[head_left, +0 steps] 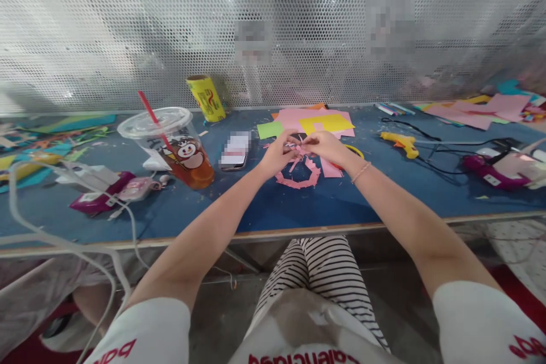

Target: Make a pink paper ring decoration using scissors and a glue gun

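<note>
Both of my hands meet over the middle of the blue table, pinching at a pink paper ring (300, 183) with a jagged, folded edge. My left hand (280, 153) has its thumb and fingers closed on the ring's far part. From the other side, my right hand (325, 146) presses its fingertips onto the same pink strips. The near curve of the ring hangs or rests just in front of the hands; which one I cannot tell. Just behind lie sheets of pink paper (294, 118), yellow paper (326, 124) and green paper (269, 129).
To the left stand a phone (235, 151), a lidded drink cup (187, 159) with a red straw, and a yellow tube (207, 99). A yellow glue gun (401, 143) with its cable and a purple power strip (495, 173) lie right. White cables (63, 244) cross the left edge.
</note>
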A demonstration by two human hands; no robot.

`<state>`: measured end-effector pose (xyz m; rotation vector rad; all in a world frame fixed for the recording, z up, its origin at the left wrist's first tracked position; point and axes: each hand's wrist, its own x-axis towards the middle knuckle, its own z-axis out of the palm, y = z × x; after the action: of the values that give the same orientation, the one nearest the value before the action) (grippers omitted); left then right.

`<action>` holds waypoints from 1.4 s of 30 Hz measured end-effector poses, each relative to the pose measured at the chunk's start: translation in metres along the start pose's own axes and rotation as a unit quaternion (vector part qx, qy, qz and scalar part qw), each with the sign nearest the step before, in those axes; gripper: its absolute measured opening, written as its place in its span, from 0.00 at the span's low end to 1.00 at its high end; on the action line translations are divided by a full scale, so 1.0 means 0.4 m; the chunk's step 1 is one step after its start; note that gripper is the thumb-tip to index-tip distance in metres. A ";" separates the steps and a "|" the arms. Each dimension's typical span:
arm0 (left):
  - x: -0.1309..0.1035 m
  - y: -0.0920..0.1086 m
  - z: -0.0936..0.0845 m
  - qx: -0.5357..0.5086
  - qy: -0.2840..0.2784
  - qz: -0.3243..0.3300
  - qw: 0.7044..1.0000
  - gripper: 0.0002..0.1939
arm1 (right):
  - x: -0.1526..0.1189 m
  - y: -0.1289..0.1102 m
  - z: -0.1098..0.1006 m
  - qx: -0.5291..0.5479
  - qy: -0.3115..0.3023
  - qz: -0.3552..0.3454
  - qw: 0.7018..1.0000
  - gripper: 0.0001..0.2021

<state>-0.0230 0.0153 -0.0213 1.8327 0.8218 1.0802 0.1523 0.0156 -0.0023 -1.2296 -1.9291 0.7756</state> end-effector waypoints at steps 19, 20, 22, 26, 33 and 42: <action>0.026 -0.062 -0.054 0.240 -0.053 -0.107 0.963 0.14 | -0.023 0.047 0.000 0.050 0.122 -0.003 0.991 0.03; 0.025 -0.060 -0.056 0.228 -0.056 -0.108 0.966 0.15 | -0.023 0.048 0.003 0.045 0.118 -0.006 0.992 0.03; 0.022 -0.058 -0.060 0.217 -0.051 -0.106 0.969 0.14 | -0.024 0.051 0.011 0.028 0.104 -0.016 0.994 0.03; 0.019 -0.056 -0.059 0.214 -0.022 -0.112 0.970 0.14 | -0.025 0.053 0.033 0.002 0.088 -0.033 0.996 0.02; 0.007 -0.022 -0.056 0.157 0.042 -0.136 0.977 0.11 | -0.028 0.034 0.063 -0.026 0.099 -0.064 0.993 0.01; 0.003 -0.005 -0.045 0.007 0.077 -0.164 0.983 0.07 | -0.031 0.024 0.074 -0.018 0.107 -0.070 0.992 0.01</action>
<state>-0.0391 0.0232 -0.0176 1.5675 1.1786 1.0109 0.1366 0.0043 -0.0297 -1.1355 -1.8359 0.5161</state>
